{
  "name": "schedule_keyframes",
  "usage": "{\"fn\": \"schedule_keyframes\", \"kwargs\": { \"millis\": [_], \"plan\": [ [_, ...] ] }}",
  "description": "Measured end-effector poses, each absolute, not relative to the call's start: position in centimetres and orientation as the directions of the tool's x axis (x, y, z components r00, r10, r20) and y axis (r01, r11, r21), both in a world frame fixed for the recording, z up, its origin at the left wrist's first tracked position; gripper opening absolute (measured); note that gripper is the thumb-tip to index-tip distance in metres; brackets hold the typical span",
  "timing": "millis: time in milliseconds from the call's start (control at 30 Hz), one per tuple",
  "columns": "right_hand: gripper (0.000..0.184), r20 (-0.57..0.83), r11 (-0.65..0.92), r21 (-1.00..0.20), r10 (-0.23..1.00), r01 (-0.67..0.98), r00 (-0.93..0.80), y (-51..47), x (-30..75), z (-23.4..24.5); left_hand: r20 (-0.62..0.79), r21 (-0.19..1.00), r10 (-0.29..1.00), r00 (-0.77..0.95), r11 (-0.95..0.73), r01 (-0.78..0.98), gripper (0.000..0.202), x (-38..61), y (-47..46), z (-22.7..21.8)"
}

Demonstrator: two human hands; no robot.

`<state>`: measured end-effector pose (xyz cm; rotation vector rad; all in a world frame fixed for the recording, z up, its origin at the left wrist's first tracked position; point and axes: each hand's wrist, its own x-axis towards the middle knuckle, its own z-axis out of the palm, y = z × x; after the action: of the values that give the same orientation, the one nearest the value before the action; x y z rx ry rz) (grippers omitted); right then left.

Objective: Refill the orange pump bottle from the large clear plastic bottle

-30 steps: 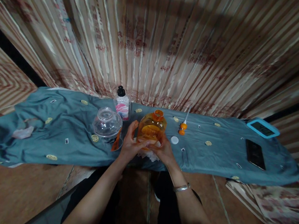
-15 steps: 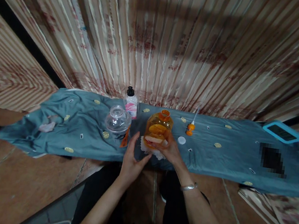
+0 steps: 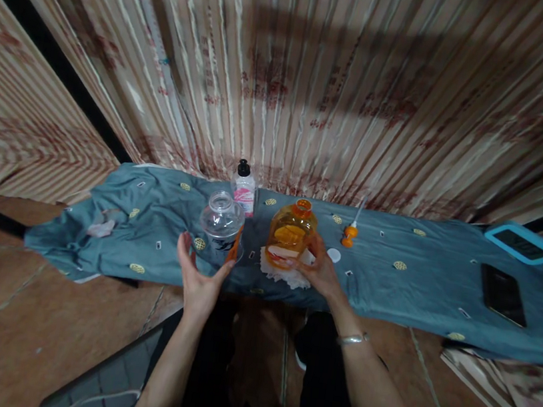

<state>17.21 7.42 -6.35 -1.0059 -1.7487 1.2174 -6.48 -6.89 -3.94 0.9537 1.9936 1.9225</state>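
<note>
My right hand (image 3: pixel 319 267) curls round the lower right side of an amber bottle (image 3: pixel 292 233) that has an open neck and a pale label. The bottle stands on a crumpled white tissue (image 3: pixel 291 279). My left hand (image 3: pixel 200 281) is open, thumb and fingers spread, just in front of a clear round bottle (image 3: pixel 221 220) with dark lettering and an orange strip. Whether its fingertips touch that bottle I cannot tell. Right of the amber bottle lie an orange pump head (image 3: pixel 349 235) with its tube and a white round cap (image 3: pixel 333 256).
A clear bottle with black cap and pink label (image 3: pixel 244 189) stands behind. On the teal cloth (image 3: pixel 414 298) are a blue-framed digital clock (image 3: pixel 523 243), a black phone (image 3: pixel 504 295) and a crumpled pale scrap (image 3: pixel 101 227). A striped curtain (image 3: pixel 295 65) hangs behind.
My left hand has moved left, from beside the amber bottle to the front of the clear round bottle. My right hand stays at the amber bottle. The view has shifted slightly.
</note>
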Motion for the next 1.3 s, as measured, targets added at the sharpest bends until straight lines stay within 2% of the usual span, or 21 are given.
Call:
{"fn": "schedule_keyframes", "kwargs": {
  "millis": [100,200,267,333,467,567,633,700,767,933,1033,1133,1200,1300],
  "plan": [
    [0.112,0.168,0.251,-0.954,0.902,0.167,-0.397,7.7,17.7,-6.7,0.260,0.960,0.589,-0.765,-0.074,0.269,0.133,-7.3,-3.9,-3.6],
    [0.117,0.178,0.253,-0.954,0.909,0.159,-0.378,7.8,18.2,-6.7,0.257,0.960,0.608,-0.751,-0.074,0.269,0.133,-7.6,-1.8,-3.3],
    [0.114,0.188,0.253,-0.957,0.916,0.146,-0.355,7.8,18.6,-6.5,0.260,0.955,0.588,-0.766,-0.036,0.296,0.134,-7.6,-1.2,-3.0],
    [0.106,0.203,0.253,-0.960,0.922,0.116,-0.330,7.8,19.2,-6.3,0.254,0.946,0.577,-0.776,0.019,0.324,0.127,-7.6,-1.0,-2.8],
    [0.096,0.235,0.251,-0.968,0.938,0.031,-0.255,8.1,20.5,-5.7,0.230,0.929,0.568,-0.790,0.115,0.353,0.098,-7.7,-1.1,-2.4],
    [0.089,0.283,0.279,-0.959,0.944,-0.048,-0.168,8.3,21.5,-4.8,0.215,0.929,0.568,-0.794,0.132,0.346,0.092,-8.0,-1.0,-2.1],
    [0.075,0.331,0.319,-0.942,0.934,-0.107,-0.135,8.1,21.9,-3.8,0.219,0.933,0.588,-0.779,0.109,0.344,0.091,-8.1,-1.1,-1.9],
    [0.059,0.391,0.368,-0.915,0.911,-0.164,-0.135,7.2,22.2,-2.3,0.228,0.936,0.608,-0.761,0.079,0.343,0.091,-8.2,-1.5,-1.4],
    [0.051,0.452,0.415,-0.883,0.878,-0.218,-0.159,5.5,22.3,-0.7,0.234,0.939,0.611,-0.756,0.061,0.339,0.089,-8.0,-2.2,-0.7],
    [0.051,0.495,0.423,-0.858,0.831,-0.291,-0.254,-0.7,21.7,1.3,0.237,0.941,0.665,-0.708,0.025,0.338,0.068,-6.5,-5.1,2.5],
    [0.045,0.386,0.277,-0.899,0.867,-0.340,-0.314,-3.9,20.5,0.3,0.209,0.961,0.749,-0.629,-0.038,0.274,0.051,-4.7,-6.9,5.0],
    [0.044,0.165,0.029,-0.903,0.945,-0.429,-0.283,-6.1,18.7,-1.3,0.198,0.976,0.872,-0.447,-0.133,0.172,0.038,-2.4,-8.2,7.0],
    [0.047,0.029,-0.116,-0.845,0.965,-0.522,-0.261,-7.2,17.7,-2.0,0.177,0.984,0.933,-0.314,-0.167,0.060,0.037,-0.9,-8.6,7.9],
    [0.050,-0.127,-0.323,-0.703,0.933,-0.633,-0.336,-8.5,17.0,-2.2,0.151,0.972,0.975,-0.165,-0.177,-0.153,0.045,1.2,-8.5,8.3]
  ]
}}
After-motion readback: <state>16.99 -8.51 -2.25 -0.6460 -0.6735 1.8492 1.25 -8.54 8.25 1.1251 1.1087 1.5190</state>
